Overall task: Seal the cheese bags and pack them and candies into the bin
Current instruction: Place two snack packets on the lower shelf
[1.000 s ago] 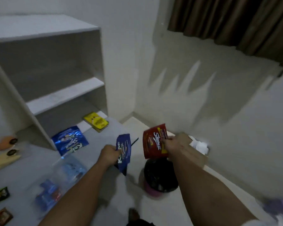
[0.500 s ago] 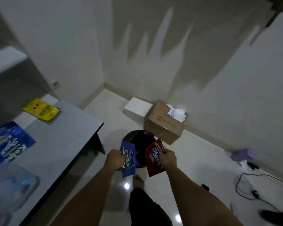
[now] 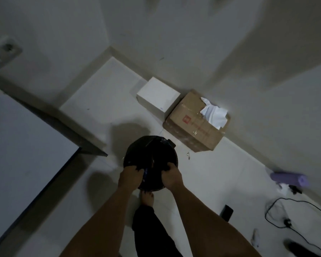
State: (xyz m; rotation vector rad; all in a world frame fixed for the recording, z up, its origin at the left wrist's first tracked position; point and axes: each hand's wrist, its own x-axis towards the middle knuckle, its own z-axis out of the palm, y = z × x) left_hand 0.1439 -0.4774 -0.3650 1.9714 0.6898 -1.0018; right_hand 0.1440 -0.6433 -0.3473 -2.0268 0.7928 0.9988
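Observation:
A round black bin [image 3: 150, 145] stands on the pale floor just in front of me. Both my hands reach into its near side. My left hand [image 3: 131, 176] has its fingers curled over the rim, and a thin sliver of the blue bag [image 3: 146, 173] shows right beside those fingers. My right hand [image 3: 171, 176] also dips its curled fingers into the bin. The red bag is hidden in the dark inside, so I cannot tell whether the right hand still holds it.
The grey table [image 3: 26, 145] edge runs along the left. Behind the bin sit a white box [image 3: 157, 95] and a cardboard box [image 3: 191, 127] against the wall. A purple roll [image 3: 289, 179], a black cable [image 3: 278, 214] and my bare foot [image 3: 147, 197] are on the floor.
I turned from the table toward the floor and lowered both hands with the blue and red bags into the bin. The red bag has dropped out of sight.

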